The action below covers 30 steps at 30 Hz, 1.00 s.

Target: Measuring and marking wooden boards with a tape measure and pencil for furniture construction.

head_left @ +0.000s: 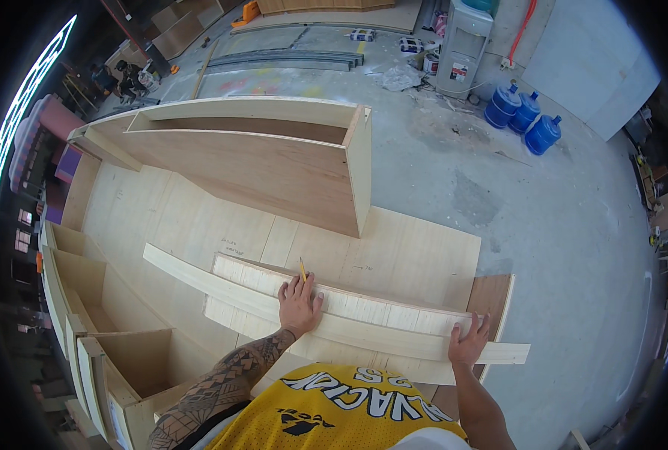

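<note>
A long, thin, pale plywood strip [394, 338] runs crosswise in front of me, its right end jutting past the boards under it. Just beyond it lies a second wooden piece [383, 308], slightly curved and shorter. My left hand [299, 306] presses down where the two meet, near the middle. A yellow pencil [302, 268] sticks up from between its fingers, point away from me. Towards the right end, my right hand [469, 341] rests across the strip with fingers spread and reaching over the shorter piece. Its palm covers part of the strip.
Both pieces lie on a broad plywood sheet [424, 244] with pencil marks. A tall, open-topped wooden box [274, 165] stands beyond. Open wooden compartments [135, 360] line the left. Blue water jugs [525, 112] and a water dispenser [463, 49] stand far right on the concrete floor.
</note>
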{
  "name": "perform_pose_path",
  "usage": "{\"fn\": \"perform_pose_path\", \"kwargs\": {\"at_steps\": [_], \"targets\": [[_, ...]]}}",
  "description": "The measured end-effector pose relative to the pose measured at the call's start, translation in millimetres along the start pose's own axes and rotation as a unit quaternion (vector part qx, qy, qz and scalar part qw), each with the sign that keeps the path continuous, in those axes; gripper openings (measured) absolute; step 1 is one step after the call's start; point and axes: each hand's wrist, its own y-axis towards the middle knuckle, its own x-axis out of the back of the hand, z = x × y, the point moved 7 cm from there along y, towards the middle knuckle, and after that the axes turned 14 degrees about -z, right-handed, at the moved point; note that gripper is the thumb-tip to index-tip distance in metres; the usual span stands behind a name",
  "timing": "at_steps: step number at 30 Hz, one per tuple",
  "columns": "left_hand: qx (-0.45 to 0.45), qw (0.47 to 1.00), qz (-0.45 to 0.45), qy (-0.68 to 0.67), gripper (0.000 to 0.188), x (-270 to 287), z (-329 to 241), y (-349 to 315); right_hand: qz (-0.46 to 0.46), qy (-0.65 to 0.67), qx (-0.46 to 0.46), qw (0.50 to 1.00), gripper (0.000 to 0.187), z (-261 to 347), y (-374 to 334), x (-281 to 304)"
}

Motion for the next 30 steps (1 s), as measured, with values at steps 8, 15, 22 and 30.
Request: {"fn": "perform_pose_path", "kwargs": {"at_steps": [8,15,22,30], "targets": [[0.005,1.0,-0.011,-0.019,0.07,1.5,-0.5,0.5,0.004,0.002,0.003,1.0,0.068,-0.9,-0.8,-0.6],[0.001,1.0,-0.013,-0.018,0.069,3.1,-1.2,0.2,0.002,-0.002,0.006,1.0,0.068,0.7,-0.3,0.0],[-0.004,1.0,-0.01,-0.014,0.069,2.8,-2.1,1.2,-0.004,0.003,-0.002,1.0,0.068,0.3,0.1,0.4],[0.001,1.0,0.003,-0.003,0.069,0.0,0.5,-0.6,-0.014,0.014,0.006,1.0,0.068,5.0,2.0,3.9]]}}
